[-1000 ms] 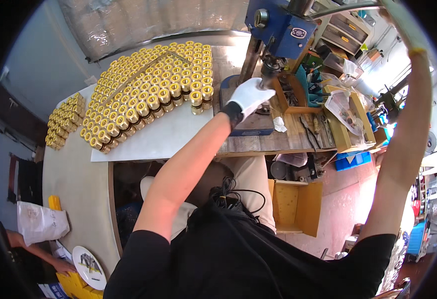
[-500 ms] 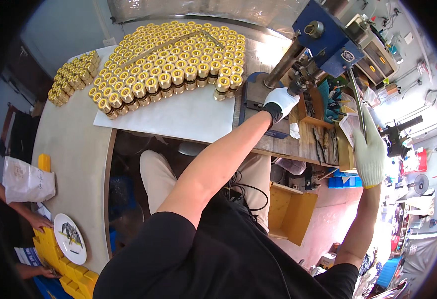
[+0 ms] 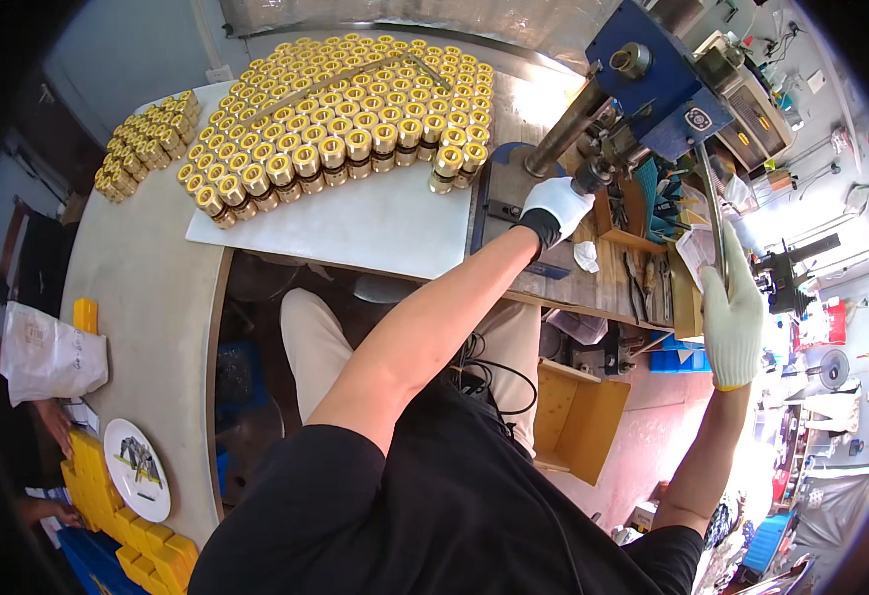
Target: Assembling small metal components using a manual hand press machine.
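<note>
My left hand (image 3: 557, 208), in a white glove with a black wristband, is at the lower end of the spindle (image 3: 591, 177) of a blue bench press (image 3: 648, 74). Its fingers look closed, but whatever they hold is hidden. My right hand (image 3: 734, 327), in a knitted cream glove, is around the lower part of the press's long metal lever (image 3: 710, 203). To the left of the press, many brass fittings (image 3: 330, 149) stand in packed rows on a white sheet (image 3: 355, 233). A thin metal angle strip (image 3: 320, 91) lies across their tops.
A smaller group of brass fittings (image 3: 152, 144) stands at the far left. Pliers (image 3: 638, 288) lie right of the press base, near a cardboard tray (image 3: 625, 238). At lower left, another person's hand (image 3: 55, 426) is beside yellow blocks (image 3: 92, 476) and a white plate (image 3: 117, 436).
Both my hands keep nearly the same places at the press, and the lever looks almost unmoved. The other person's hands have shifted left. The whole view has tilted slightly.
</note>
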A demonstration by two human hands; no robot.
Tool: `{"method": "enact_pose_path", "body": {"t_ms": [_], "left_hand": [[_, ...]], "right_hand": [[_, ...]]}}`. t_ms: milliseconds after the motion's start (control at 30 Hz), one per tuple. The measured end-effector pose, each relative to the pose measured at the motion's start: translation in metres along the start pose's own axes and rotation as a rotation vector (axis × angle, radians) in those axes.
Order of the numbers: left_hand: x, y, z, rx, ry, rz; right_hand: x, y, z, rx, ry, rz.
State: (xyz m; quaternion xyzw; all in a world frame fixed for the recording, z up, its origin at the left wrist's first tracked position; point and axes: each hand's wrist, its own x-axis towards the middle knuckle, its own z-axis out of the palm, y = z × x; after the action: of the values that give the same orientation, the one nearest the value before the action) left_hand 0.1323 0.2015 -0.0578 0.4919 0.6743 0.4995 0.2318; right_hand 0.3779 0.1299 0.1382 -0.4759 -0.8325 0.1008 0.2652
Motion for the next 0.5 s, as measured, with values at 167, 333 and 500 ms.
{"method": "enact_pose_path", "body": {"t_ms": [167,333,500], "left_hand": [[-0.006,-0.004,-0.005,-0.007,-0.021,-0.015],[-0.015,-0.005,-0.008,-0.009,-0.003,-0.015],[-0.04,0.011,-0.047,-0.096,-0.174,-0.217]], "right_hand": [[-0.005,-0.001,0.002,-0.042,0.019,-0.027],[-0.014,-0.012,0.002,-0.04,0.067,-0.1],[-0.022,-0.007,-0.01,0.047,0.319,-0.084]]}}
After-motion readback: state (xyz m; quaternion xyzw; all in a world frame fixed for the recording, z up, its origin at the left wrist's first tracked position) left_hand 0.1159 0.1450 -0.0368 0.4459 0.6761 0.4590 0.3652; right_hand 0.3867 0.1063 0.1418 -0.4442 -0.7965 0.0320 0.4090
